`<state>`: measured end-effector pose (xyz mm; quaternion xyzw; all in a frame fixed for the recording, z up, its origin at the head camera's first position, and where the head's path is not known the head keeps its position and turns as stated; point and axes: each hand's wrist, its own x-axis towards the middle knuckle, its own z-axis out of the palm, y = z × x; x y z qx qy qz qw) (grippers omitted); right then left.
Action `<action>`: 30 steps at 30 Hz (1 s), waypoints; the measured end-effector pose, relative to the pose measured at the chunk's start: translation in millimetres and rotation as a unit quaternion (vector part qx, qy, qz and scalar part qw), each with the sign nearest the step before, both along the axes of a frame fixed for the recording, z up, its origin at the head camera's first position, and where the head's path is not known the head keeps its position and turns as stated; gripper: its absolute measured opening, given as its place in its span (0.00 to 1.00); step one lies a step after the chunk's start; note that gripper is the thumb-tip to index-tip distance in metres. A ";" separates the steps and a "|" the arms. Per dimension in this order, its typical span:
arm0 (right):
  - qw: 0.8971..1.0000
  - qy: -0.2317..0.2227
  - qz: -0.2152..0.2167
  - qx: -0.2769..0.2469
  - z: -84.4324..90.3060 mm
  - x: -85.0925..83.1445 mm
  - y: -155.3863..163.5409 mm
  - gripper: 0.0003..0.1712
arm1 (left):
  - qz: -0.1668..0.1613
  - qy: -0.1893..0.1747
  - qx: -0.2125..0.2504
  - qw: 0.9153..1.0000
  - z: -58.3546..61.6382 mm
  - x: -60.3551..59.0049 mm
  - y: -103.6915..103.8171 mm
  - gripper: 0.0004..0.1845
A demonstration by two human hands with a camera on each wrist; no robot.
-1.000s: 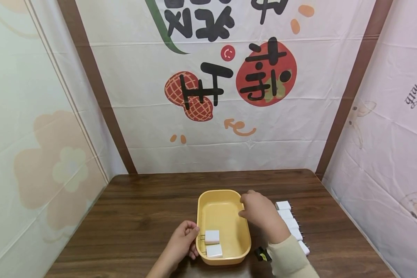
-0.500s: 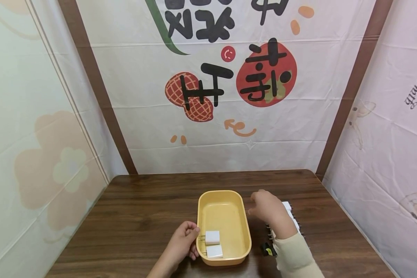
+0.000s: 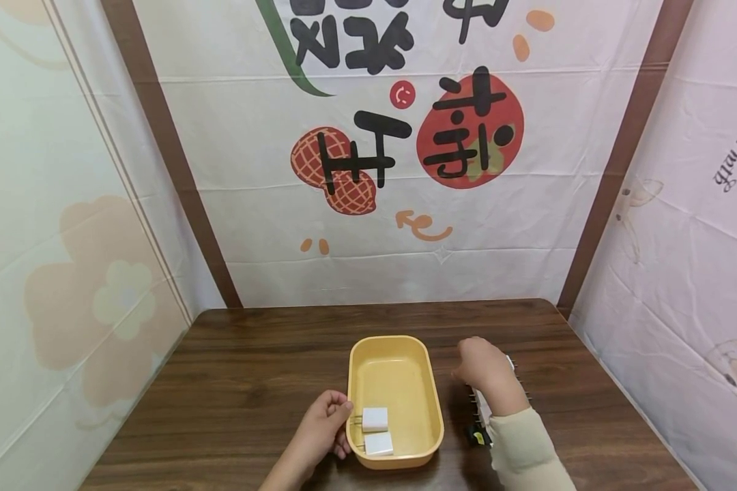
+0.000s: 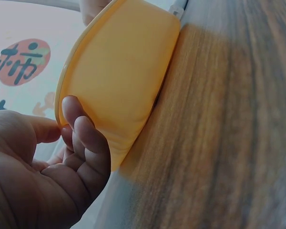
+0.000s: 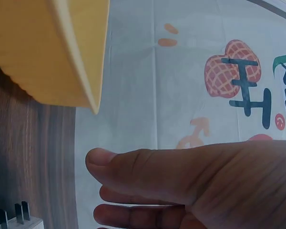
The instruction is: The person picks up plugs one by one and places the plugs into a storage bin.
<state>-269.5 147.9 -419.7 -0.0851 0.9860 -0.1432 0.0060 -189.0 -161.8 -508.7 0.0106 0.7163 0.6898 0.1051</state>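
Since the earlier frames, the right hand [image 3: 486, 372] has been shifted away from above the yellow tray [image 3: 432, 416] to the row of white plug adapters [image 3: 480, 404] on its right; the left hand, the tray and its contents are unchanged.

The right hand is now held over that row, hiding most of it; only a sliver of white and some metal prongs are seen at the wrist. In the right wrist view the fingers [image 5: 133, 214] are seen extended and relaxed, thumb straight, with nothing gripped. One adapter with upright prongs [image 5: 14, 217] is seen at the lower left of that view, apart from the fingers.

The left hand [image 3: 322, 426] is placed against the tray's left outer wall. In the left wrist view its fingers [image 4: 88, 143] are loosely curled and rest against the wall [image 4: 119, 86]; no grip round the rim is seen.

Two white adapters [image 3: 376, 429] are found lying in the near left part of the tray, one behind the other, prongs pointing left. The tray stands on the dark wooden surface [image 3: 252, 382], near its front middle.
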 end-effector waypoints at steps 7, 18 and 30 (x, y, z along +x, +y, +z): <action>1.000 0.003 -0.016 0.014 -6.3 0.8 6.5 0.05 | 0.000 0.003 0.000 1.000 -1.7 -2.9 1.3 0.16; 0.998 0.017 -0.011 0.055 -34.6 1.9 16.2 0.12 | 0.009 -0.005 -0.008 1.000 -4.1 -2.9 1.1 0.15; 0.996 0.065 -0.014 0.064 -52.8 5.0 21.0 0.13 | 0.009 0.001 -0.007 1.000 -2.7 -1.4 0.9 0.15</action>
